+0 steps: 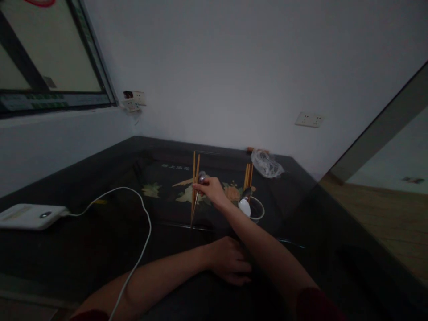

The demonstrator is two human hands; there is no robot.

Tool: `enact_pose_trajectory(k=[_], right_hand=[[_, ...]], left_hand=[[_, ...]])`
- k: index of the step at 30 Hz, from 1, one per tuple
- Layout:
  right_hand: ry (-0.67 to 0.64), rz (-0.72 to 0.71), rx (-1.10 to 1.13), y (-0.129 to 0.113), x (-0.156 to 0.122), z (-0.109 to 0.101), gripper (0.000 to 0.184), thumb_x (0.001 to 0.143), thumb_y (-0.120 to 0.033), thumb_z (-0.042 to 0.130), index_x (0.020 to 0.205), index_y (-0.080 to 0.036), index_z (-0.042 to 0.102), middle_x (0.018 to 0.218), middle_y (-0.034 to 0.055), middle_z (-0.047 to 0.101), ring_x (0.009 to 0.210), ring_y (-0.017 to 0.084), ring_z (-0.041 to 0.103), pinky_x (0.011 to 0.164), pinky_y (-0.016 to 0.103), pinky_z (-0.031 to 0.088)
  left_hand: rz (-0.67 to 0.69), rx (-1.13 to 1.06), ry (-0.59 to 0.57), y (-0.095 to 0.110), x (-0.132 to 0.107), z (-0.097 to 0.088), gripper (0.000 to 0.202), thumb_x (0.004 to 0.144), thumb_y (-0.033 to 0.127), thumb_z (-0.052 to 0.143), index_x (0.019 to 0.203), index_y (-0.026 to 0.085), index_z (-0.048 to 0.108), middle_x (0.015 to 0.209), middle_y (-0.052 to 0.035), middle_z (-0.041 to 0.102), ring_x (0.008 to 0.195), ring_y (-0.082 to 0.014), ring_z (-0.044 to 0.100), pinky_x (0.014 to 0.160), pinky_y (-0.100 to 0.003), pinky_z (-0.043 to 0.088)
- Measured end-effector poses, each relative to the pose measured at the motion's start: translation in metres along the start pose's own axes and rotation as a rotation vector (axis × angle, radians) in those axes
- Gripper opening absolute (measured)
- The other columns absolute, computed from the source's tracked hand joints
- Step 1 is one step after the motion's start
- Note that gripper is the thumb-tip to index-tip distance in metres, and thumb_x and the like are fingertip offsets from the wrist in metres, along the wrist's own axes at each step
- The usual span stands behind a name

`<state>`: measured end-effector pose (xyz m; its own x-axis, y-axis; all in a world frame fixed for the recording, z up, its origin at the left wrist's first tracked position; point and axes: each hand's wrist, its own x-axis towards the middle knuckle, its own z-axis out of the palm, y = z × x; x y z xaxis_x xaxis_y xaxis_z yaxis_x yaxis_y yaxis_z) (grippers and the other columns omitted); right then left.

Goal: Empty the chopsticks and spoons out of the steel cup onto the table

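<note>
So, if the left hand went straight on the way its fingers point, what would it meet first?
Most likely the right forearm, which slants across ahead of the left hand; depth is unclear, so the hand might pass underneath.

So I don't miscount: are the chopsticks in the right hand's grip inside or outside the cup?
Outside: the right hand holds the chopsticks left of the cup, with a gap between.

Held chopsticks [194,167] — part-hidden by right hand [212,191], white device [31,217] — cropped left
</note>
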<state>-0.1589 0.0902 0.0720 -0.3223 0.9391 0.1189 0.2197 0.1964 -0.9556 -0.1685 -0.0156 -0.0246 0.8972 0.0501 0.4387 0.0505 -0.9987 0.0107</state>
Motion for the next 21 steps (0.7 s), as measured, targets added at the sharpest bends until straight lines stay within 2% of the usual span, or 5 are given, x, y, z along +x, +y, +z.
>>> enact_pose_trajectory(k=[5,9,11,17,21], right_hand=[[-0.02,0.253,0.065,0.043,0.032,0.022,0.029,0.068,-0.033,0.076,0.056,-0.013,0.058,0.043,-0.0033,0.052,0.042,0.007,0.048,0.044,0.019,0.042],[-0.05,0.307,-0.017,0.061,0.047,0.032,0.029,0.071,-0.027,0.073,0.054,-0.014,0.054,0.042,-0.004,0.05,0.039,0.006,0.046,0.043,0.018,0.043],[-0.061,0.309,-0.065,0.069,0.053,0.037,0.03,0.072,-0.026,0.072,0.053,-0.014,0.053,0.041,-0.0042,0.049,0.039,0.006,0.046,0.044,0.018,0.044],[-0.076,0.316,-0.302,0.086,0.061,0.041,0.029,0.075,-0.032,0.069,0.056,-0.014,0.057,0.041,-0.0025,0.05,0.042,0.01,0.052,0.05,0.023,0.048],[-0.096,0.3,-0.524,0.079,0.063,0.041,0.024,0.074,-0.033,0.07,0.061,-0.014,0.063,0.049,0.0024,0.059,0.059,0.017,0.064,0.068,0.03,0.052]], left_hand=[[0.022,0.013,-0.056,-0.004,-0.001,-0.003,0.028,0.084,0.045,0.052,0.082,0.02,0.065,0.081,-0.0045,0.069,0.078,-0.0187,0.062,0.065,-0.03,0.048],[0.049,-0.011,-0.057,-0.004,0.003,-0.008,0.032,0.088,0.039,0.047,0.104,0.019,0.065,0.112,-0.0066,0.067,0.107,-0.0231,0.058,0.092,-0.035,0.045],[0.06,-0.021,-0.064,-0.004,0.005,-0.01,0.033,0.088,0.036,0.045,0.108,0.018,0.065,0.118,-0.0074,0.064,0.114,-0.0242,0.055,0.1,-0.036,0.041],[0.049,-0.084,-0.107,-0.005,0.007,-0.014,0.037,0.086,0.032,0.047,0.113,0.012,0.063,0.124,-0.0108,0.061,0.121,-0.0271,0.05,0.106,-0.036,0.037],[0.018,-0.111,-0.142,-0.004,0.007,-0.018,0.039,0.085,0.031,0.049,0.116,0.01,0.061,0.126,-0.0125,0.059,0.123,-0.0288,0.048,0.106,-0.036,0.036]])
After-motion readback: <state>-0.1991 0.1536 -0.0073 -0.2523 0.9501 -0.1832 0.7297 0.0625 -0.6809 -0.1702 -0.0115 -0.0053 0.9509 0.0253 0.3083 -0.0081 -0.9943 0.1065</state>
